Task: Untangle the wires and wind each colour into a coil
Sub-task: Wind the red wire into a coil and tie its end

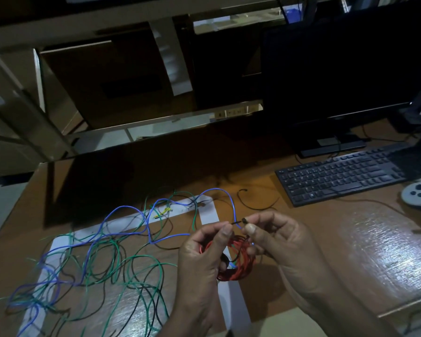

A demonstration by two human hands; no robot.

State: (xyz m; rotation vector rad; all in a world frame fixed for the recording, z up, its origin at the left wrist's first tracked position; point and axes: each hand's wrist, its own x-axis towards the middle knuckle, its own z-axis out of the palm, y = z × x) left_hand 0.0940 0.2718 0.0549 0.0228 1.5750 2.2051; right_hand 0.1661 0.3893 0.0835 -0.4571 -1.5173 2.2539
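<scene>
Centrally, over the brown table (pixel 289 222): left hand (pixel 204 259) curled around red coil (pixel 238 263), thumb and forefinger pinched on black wire end (pixel 237 222); right hand (pixel 282 242) pinched narrowly on same black end — tips nearly touching; blue wire (pixel 122 210), green wire (pixel 141 261) and more black strands sprawled tangled to the left across white tape (pixel 208 212); keyboard (pixel 340 176) and monitor (pixel 345 64) well apart, far right.

Both hands, left (pixel 206 249) and right (pixel 277 242), raised together, fingertips pinched.
</scene>
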